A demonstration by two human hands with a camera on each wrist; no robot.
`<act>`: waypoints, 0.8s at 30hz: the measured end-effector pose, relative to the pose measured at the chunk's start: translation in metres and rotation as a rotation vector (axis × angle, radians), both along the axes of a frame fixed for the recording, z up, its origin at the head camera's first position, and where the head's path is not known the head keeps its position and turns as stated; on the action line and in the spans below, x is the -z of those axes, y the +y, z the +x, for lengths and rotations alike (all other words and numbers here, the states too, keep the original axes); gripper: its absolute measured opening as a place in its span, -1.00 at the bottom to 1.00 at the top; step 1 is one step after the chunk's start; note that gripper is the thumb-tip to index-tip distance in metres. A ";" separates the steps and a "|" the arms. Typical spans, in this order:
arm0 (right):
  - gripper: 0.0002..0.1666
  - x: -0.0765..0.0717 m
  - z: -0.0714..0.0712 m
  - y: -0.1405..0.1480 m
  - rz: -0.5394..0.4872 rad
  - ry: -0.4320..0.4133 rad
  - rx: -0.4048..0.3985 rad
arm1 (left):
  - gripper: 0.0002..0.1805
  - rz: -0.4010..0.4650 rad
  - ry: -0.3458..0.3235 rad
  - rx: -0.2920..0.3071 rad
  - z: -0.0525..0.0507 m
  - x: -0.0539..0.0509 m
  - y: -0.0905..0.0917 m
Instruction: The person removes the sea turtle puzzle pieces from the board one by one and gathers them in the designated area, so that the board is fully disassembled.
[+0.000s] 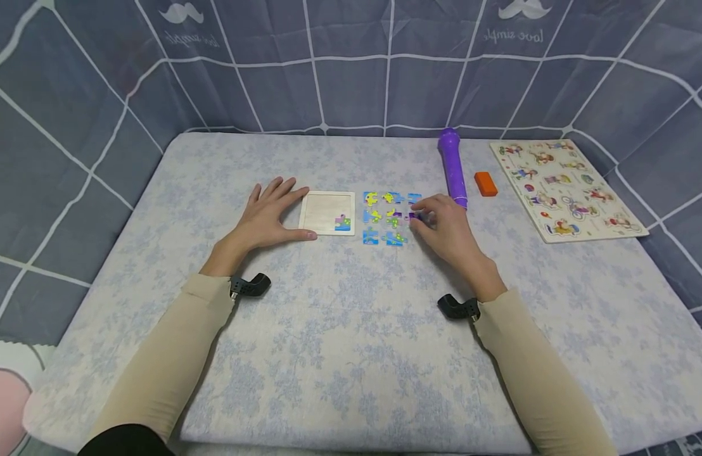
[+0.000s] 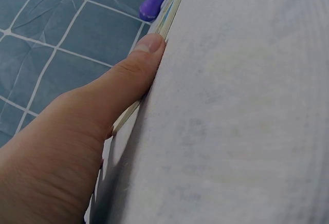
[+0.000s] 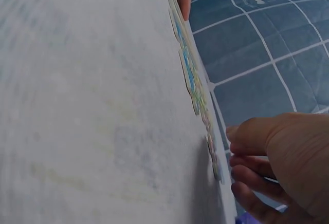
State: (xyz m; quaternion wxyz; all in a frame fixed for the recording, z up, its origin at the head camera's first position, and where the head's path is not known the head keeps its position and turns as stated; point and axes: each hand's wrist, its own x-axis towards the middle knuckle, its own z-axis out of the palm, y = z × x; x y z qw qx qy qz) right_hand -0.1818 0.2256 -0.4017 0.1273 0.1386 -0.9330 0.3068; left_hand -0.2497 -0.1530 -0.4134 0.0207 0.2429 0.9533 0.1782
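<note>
A square wooden puzzle tray (image 1: 319, 207) lies mid-table, with one purple, green and blue jigsaw piece (image 1: 343, 223) in its lower right corner. At the tray's left side, my left hand (image 1: 263, 218) is spread, its index finger by the top corner and its thumb along the near edge. In the left wrist view the thumb (image 2: 131, 67) rests against that edge. Several jigsaw pieces (image 1: 370, 237) lie in loose rows to the right. Over their right-hand column, my right hand (image 1: 446, 229) hovers with loosely bent fingers. No piece shows between those fingers in the right wrist view.
Beyond the right hand lies a purple toy microphone (image 1: 453, 166), its lower end close to the knuckles. An orange block (image 1: 485, 184) is beside it. A large picture board (image 1: 567, 190) occupies the table's far right. Patterned grey curtains (image 1: 351, 95) border the back and sides.
</note>
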 end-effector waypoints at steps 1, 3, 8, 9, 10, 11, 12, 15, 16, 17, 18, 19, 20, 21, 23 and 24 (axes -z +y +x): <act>-0.69 -0.001 0.000 -0.002 -0.007 0.005 -0.010 | 0.20 0.001 -0.001 0.000 0.000 0.000 0.000; -0.70 -0.002 -0.001 -0.008 -0.023 0.003 -0.036 | 0.20 0.000 -0.003 0.000 0.000 0.000 0.001; -0.72 -0.009 -0.006 -0.034 -0.048 -0.053 -0.098 | 0.20 -0.001 -0.001 -0.001 0.000 0.000 0.000; -0.71 -0.010 -0.007 -0.041 -0.052 -0.068 -0.112 | 0.20 -0.001 0.001 -0.001 0.000 0.000 0.000; -0.70 -0.011 -0.008 -0.048 -0.054 -0.083 -0.128 | 0.20 -0.001 0.001 -0.002 0.000 0.000 0.000; -0.69 -0.013 -0.010 -0.056 -0.054 -0.097 -0.145 | 0.20 -0.002 0.001 -0.002 0.000 0.000 -0.001; -0.67 -0.014 -0.011 -0.063 -0.054 -0.108 -0.164 | 0.20 -0.004 0.001 -0.002 -0.001 0.000 -0.001; -0.59 -0.017 -0.017 -0.084 -0.052 -0.134 -0.225 | 0.19 -0.006 -0.003 -0.003 0.000 0.000 -0.003; -0.57 -0.019 -0.019 -0.091 -0.047 -0.138 -0.240 | 0.19 -0.006 -0.005 -0.003 0.000 -0.001 -0.003; -0.54 -0.019 -0.021 -0.096 -0.039 -0.141 -0.252 | 0.19 -0.004 -0.006 -0.003 0.000 -0.001 -0.003; -0.52 -0.019 -0.023 -0.101 -0.032 -0.141 -0.258 | 0.18 -0.002 -0.007 -0.002 0.000 -0.001 -0.003; -0.49 -0.019 -0.025 -0.105 -0.022 -0.143 -0.260 | 0.18 0.000 -0.006 0.001 0.001 -0.002 -0.003; -0.47 -0.019 -0.026 -0.109 -0.007 -0.144 -0.258 | 0.18 0.000 -0.005 0.004 0.001 -0.002 -0.003; -0.45 -0.018 -0.026 -0.112 0.007 -0.148 -0.256 | 0.17 0.002 -0.005 0.007 0.001 -0.002 -0.002; -0.41 -0.016 -0.026 -0.116 0.045 -0.153 -0.247 | 0.17 0.004 -0.003 0.012 0.001 -0.002 -0.001; -0.41 -0.015 -0.025 -0.117 0.064 -0.155 -0.243 | 0.17 0.003 -0.001 0.013 0.001 -0.003 -0.001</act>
